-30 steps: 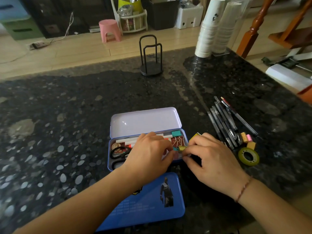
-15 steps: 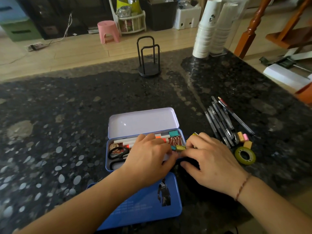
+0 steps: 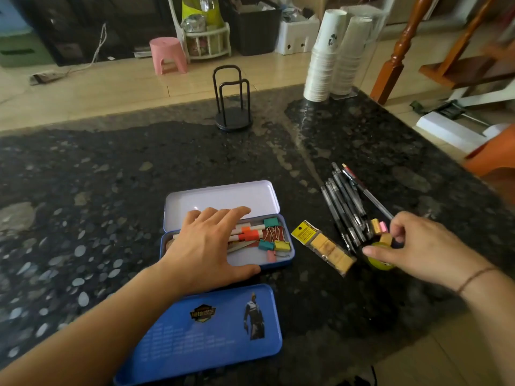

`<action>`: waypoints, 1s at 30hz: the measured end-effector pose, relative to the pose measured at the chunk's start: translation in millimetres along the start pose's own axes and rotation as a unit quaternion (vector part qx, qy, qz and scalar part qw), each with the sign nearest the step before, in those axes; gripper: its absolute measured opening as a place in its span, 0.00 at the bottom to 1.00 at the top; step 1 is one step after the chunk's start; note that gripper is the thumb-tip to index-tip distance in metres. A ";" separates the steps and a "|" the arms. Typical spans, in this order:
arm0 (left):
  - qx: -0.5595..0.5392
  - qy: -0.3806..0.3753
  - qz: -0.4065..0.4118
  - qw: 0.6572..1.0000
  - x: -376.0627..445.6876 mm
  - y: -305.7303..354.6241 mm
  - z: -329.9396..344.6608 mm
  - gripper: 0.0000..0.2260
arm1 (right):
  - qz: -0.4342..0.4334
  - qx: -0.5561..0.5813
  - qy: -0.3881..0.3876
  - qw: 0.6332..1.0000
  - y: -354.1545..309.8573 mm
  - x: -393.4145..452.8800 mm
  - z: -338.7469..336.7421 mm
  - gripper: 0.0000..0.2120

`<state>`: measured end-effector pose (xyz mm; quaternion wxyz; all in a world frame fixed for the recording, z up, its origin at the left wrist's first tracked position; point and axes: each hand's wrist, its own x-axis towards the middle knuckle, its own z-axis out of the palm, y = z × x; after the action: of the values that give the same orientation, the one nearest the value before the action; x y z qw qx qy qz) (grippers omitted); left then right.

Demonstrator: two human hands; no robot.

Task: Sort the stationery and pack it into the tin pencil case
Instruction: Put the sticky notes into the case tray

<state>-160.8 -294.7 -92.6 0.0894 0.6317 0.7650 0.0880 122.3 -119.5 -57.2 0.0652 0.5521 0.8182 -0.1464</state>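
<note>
The open tin pencil case point(image 3: 289, 259) lies on the dark stone counter with its lilac lid point(image 3: 223, 199) folded back. Inside are white and orange markers point(image 3: 248, 232) and coloured binder clips point(image 3: 274, 239). My left hand point(image 3: 206, 246) rests flat over the case's left half, fingers spread and thumb on the front rim. To the right lie a packet of yellow erasers point(image 3: 323, 246), a row of dark pens point(image 3: 345, 207) and small pastel blocks point(image 3: 379, 226). My right hand point(image 3: 415, 246) pinches a small tan block point(image 3: 386, 239), thumb across a yellow tape roll point(image 3: 380, 264).
A loose blue tin panel point(image 3: 211, 330) with a printed figure lies just in front of the case. A black wire stand point(image 3: 232, 107) and stacked paper cups point(image 3: 323, 57) stand at the counter's far edge. The counter's right edge runs close behind the pens.
My right hand left the case and moved right to the tape roll and small blocks. The eraser packet now lies uncovered beside the case. My left hand spread flat over the case.
</note>
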 end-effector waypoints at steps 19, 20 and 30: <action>-0.055 -0.039 -0.016 0.998 11.8 26.4 0.0 0.41 | -0.087 -0.032 0.051 0.994 -54.5 -21.1 30.4 0.15; -0.055 -0.038 -0.012 0.998 12.5 27.2 0.6 0.42 | -0.089 -0.030 0.056 0.994 -54.2 -20.8 30.4 0.13; -0.230 0.171 -0.002 0.958 0.1 37.6 -18.0 0.18 | -0.126 -0.053 0.238 0.962 -50.8 -30.3 -0.3 0.09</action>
<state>-129.5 -288.0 -65.8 0.1003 0.5682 0.7293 0.3677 87.0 -163.9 -40.2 -0.1213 0.4589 0.8798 0.0252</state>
